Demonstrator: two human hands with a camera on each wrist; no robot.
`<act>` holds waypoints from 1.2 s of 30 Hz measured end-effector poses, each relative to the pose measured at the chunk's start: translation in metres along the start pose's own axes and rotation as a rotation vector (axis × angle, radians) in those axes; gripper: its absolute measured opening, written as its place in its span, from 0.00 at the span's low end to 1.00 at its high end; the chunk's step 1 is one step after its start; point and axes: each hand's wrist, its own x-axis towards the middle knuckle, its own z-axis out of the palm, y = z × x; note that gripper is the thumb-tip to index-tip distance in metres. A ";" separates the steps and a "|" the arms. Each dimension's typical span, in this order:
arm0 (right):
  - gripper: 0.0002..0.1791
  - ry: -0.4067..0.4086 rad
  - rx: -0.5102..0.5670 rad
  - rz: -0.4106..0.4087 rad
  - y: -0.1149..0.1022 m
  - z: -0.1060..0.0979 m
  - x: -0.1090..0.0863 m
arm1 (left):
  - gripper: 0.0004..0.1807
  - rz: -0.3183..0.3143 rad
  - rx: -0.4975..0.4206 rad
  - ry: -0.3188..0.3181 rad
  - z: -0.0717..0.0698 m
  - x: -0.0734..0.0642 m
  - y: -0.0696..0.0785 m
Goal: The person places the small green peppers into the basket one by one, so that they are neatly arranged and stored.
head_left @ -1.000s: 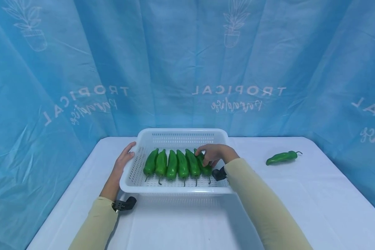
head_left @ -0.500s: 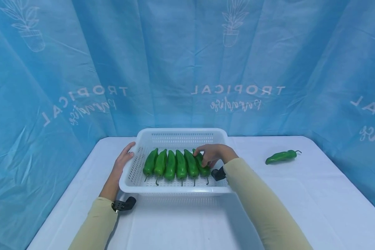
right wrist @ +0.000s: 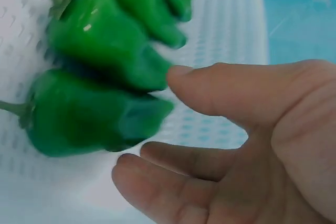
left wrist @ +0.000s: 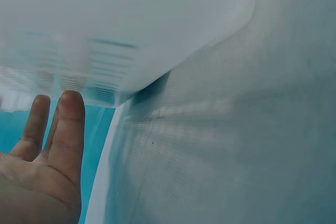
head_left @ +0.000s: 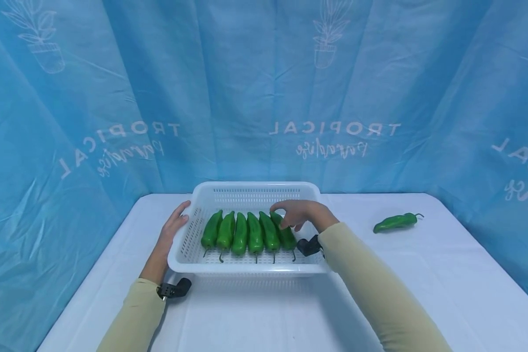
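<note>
Several green peppers lie side by side in a row in a white slotted plastic basket (head_left: 246, 268), stems toward the front. My right hand (head_left: 305, 211) hovers over the rightmost pepper (head_left: 288, 240). In the right wrist view, the thumb and fingers of the right hand (right wrist: 294, 129) are spread apart near that pepper's (right wrist: 79, 116) tip, gripping nothing. My left hand (head_left: 172, 229) rests at the basket's left side. In the left wrist view, the left hand's (left wrist: 52, 166) fingers are straight, their tips at the slotted basket wall (left wrist: 110, 51).
One more green pepper (head_left: 396, 222) lies on the white tablecloth (head_left: 378, 274), right of the basket. A blue printed curtain (head_left: 246, 98) hangs behind the table and along both sides.
The rightmost pepper was in my right hand's fingers and shifted slightly left with the row. Now the right hand has let go and risen a little. The left hand has stayed in place.
</note>
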 end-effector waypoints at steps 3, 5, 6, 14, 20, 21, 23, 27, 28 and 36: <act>0.35 0.033 -0.130 -0.048 -0.008 -0.003 -0.012 | 0.32 -0.002 0.001 0.002 -0.001 0.000 -0.001; 0.35 0.050 -0.233 -0.071 -0.013 -0.004 -0.022 | 0.32 -0.006 -0.002 0.008 0.000 0.000 0.000; 0.35 0.051 -0.275 -0.078 -0.014 -0.003 -0.028 | 0.32 -0.005 -0.004 0.008 0.000 0.001 0.000; 0.33 0.119 -0.407 -0.172 -0.014 0.004 -0.075 | 0.31 -0.006 -0.003 0.008 -0.002 -0.001 0.001; 0.31 0.288 -0.401 -0.255 0.005 0.006 -0.114 | 0.31 -0.009 -0.020 0.016 0.000 -0.001 0.001; 0.31 0.324 -0.399 -0.270 0.010 0.006 -0.120 | 0.31 -0.013 -0.020 0.015 0.000 0.000 0.001; 0.30 0.388 -0.386 -0.295 0.021 0.008 -0.130 | 0.31 -0.021 -0.006 0.012 0.001 0.001 0.001; 0.29 0.474 -0.394 -0.345 0.042 0.013 -0.142 | 0.31 -0.025 0.004 0.012 0.000 0.001 0.001; 0.29 0.488 -0.401 -0.354 0.046 0.014 -0.144 | 0.31 -0.025 0.005 0.012 0.000 0.001 0.001; 0.31 0.525 -0.391 -0.346 0.064 0.023 -0.153 | 0.30 -0.008 -0.028 0.008 -0.001 0.000 0.000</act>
